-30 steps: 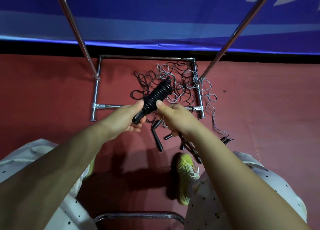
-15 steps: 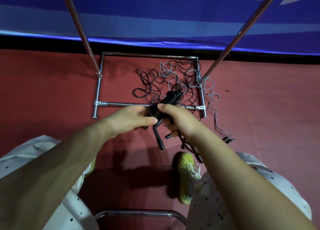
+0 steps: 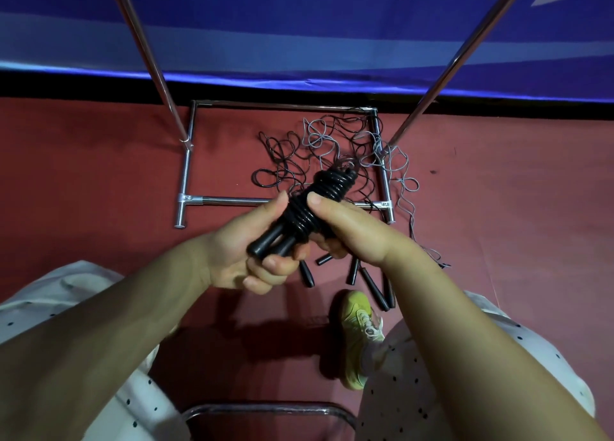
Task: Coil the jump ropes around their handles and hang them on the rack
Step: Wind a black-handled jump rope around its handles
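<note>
Both hands grasp the coiled jump rope (image 3: 319, 201) at centre frame, the left hand (image 3: 246, 251) clasping its paired handles and the right hand (image 3: 345, 228) pinching the wraps, likely to stop them unwinding, while loose ropes (image 3: 319, 148) lie at twelve o'clock inside the rack (image 3: 229, 201).

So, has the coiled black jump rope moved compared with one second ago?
Yes. The coiled black jump rope, held by the left hand and right hand, now sits lower: its wrapped top is nearer the rack's front base bar, and its handle ends point further down.
</note>
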A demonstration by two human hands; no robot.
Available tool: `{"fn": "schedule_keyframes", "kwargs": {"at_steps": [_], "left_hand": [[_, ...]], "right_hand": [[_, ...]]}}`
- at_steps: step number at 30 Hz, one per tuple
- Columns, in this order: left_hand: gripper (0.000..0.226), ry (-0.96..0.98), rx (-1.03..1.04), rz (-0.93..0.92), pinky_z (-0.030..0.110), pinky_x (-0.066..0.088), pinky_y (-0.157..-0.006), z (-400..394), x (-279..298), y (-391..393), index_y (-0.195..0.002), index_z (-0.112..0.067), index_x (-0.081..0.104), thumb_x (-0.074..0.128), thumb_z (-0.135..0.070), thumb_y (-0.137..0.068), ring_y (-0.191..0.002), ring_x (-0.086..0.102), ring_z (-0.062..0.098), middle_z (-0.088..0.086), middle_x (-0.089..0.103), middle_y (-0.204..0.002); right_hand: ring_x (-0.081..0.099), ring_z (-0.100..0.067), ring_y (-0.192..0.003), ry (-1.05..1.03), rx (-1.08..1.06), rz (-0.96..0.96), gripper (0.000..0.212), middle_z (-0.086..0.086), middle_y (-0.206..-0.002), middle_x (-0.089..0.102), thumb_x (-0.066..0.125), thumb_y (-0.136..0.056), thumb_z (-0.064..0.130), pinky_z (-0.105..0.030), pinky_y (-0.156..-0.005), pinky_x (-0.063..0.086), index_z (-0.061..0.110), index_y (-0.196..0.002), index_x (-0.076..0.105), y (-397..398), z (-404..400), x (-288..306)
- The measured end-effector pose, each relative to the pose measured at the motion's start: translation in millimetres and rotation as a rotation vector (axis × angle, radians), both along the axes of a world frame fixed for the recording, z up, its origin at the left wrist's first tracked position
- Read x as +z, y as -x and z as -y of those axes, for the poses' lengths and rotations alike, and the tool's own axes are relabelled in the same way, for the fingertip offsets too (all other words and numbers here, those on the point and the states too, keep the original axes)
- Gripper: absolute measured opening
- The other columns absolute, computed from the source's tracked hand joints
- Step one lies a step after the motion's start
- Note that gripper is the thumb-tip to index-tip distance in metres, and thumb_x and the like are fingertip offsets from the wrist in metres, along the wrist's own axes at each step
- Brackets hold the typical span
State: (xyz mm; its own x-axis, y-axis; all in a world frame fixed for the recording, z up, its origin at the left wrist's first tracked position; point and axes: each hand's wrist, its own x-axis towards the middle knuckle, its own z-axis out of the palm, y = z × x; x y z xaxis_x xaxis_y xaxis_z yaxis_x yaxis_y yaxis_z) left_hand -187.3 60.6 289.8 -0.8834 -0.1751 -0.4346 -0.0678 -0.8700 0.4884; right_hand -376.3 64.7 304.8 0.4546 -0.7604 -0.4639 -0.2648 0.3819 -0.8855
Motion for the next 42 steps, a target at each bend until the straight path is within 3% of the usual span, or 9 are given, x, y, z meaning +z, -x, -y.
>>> {"fn": "schedule_keyframes", "kwargs": {"at_steps": [4,14,18,22,27,32,36,40,42], "left_hand": [[0.073,0.164,0.115,0.304,0.014,0.023,-0.034,-0.3,1.7,3.6,-0.079,-0.011,0.052,0.031,-0.081,-0.073,-0.034,0.021,0.002,-0.004,0.037,-0.050],[0.063,0.554,0.150,0.701,0.017,0.021,-0.041,-2.5,0.5,17.5,-0.081,-0.012,0.052,0.031,-0.071,-0.073,-0.036,0.023,0.007,-0.001,0.044,-0.051],[0.048,0.670,0.207,0.769,0.019,0.023,-0.041,3.5,1.4,17.5,-0.078,-0.014,0.052,0.030,-0.053,-0.097,-0.033,0.031,0.003,-0.008,0.048,-0.046],[0.042,0.808,0.204,0.806,0.012,0.027,-0.039,8.7,-2.6,15.4,-0.078,-0.012,0.051,0.036,-0.045,-0.099,-0.034,0.034,0.000,-0.002,0.047,-0.056],[0.055,0.954,0.164,0.833,0.031,0.036,-0.062,11.2,-14.7,4.5,-0.064,-0.020,0.052,0.045,-0.074,-0.061,-0.052,0.045,0.010,-0.009,0.052,-0.053],[0.068,1.060,0.186,0.916,0.036,0.040,-0.065,12.1,-22.2,2.1,-0.079,-0.012,0.061,0.055,-0.073,-0.051,-0.060,0.050,0.015,-0.006,0.055,-0.063],[0.058,0.742,0.198,0.599,0.028,0.045,-0.058,10.0,-15.7,-0.4,-0.079,-0.020,0.062,0.068,-0.071,-0.052,-0.054,0.056,0.009,-0.004,0.066,-0.061],[0.089,0.066,0.181,0.295,0.032,0.054,-0.057,7.3,-10.2,-4.2,-0.087,-0.006,0.070,0.031,-0.084,-0.066,-0.053,0.062,0.023,0.014,0.067,-0.067],[0.093,-0.053,0.118,0.139,0.031,0.055,-0.053,-0.4,-12.0,0.0,-0.083,-0.003,0.073,0.030,-0.083,-0.067,-0.047,0.059,0.021,0.011,0.064,-0.058]], "right_hand": [[0.021,-0.009,-0.047,-0.035,0.020,-0.196,0.048,0.004,-0.060,0.031,0.031,-0.096,0.062,-0.026,-0.047,0.014,0.024,-0.067,0.040,-0.6,1.2,-0.6],[0.039,-0.002,-0.033,0.046,0.012,-0.502,0.060,0.009,-0.041,0.045,0.028,-0.099,0.056,-0.016,-0.039,0.031,0.016,-0.062,0.053,-6.3,4.2,-5.8],[0.046,-0.021,-0.052,0.116,-0.153,-0.560,0.062,-0.005,-0.057,0.052,0.041,-0.091,0.065,-0.031,-0.057,0.042,0.013,-0.056,0.045,-8.7,4.7,-16.1],[0.042,-0.021,-0.053,0.172,-0.253,-0.571,0.061,-0.010,-0.056,0.045,0.050,-0.086,0.065,-0.038,-0.059,0.044,0.010,-0.059,0.049,-10.4,4.8,-22.4],[0.041,-0.010,-0.037,0.070,-0.255,-0.403,0.064,0.001,-0.048,0.048,0.044,-0.089,0.066,-0.028,-0.053,0.037,0.015,-0.053,0.058,-13.1,4.6,-19.1],[0.037,-0.003,-0.035,0.020,-0.284,-0.284,0.049,0.011,-0.041,0.047,0.048,-0.093,0.051,-0.024,-0.049,0.031,0.019,-0.057,0.056,-17.6,5.5,-13.2],[0.032,-0.006,-0.044,0.118,-0.232,-0.223,0.034,0.012,-0.045,0.037,0.050,-0.079,0.044,-0.030,-0.056,0.028,0.023,-0.052,0.049,-15.8,7.1,-11.0],[0.041,0.001,-0.048,0.201,-0.073,-0.041,0.016,0.015,-0.049,0.047,0.046,-0.077,0.029,-0.020,-0.053,0.034,0.019,-0.064,0.049,-11.2,0.4,-3.8],[0.045,-0.001,-0.050,0.204,-0.012,0.019,0.020,0.013,-0.051,0.051,0.047,-0.077,0.027,-0.019,-0.053,0.035,0.010,-0.070,0.052,-10.7,-2.2,-1.2]]}}
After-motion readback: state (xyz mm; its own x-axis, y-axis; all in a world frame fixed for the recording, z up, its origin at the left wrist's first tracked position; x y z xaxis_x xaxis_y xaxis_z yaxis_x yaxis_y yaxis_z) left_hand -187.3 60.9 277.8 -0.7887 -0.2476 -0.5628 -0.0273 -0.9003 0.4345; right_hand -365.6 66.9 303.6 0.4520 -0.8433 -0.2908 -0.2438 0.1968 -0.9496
